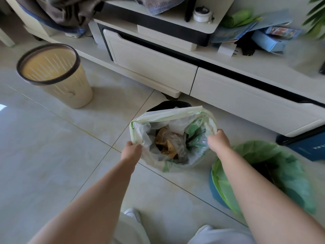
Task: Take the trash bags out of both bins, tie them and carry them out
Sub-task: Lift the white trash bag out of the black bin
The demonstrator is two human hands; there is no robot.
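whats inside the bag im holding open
The bag, held at its rim by the left hand and right hand, shows crumpled brown paper and clear plastic. Anything beneath those is hidden.

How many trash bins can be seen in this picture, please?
2. A beige bin stands empty at the left on the floor; a blue bin with a green bag is at the right. A dark shape behind the held bag might be another.
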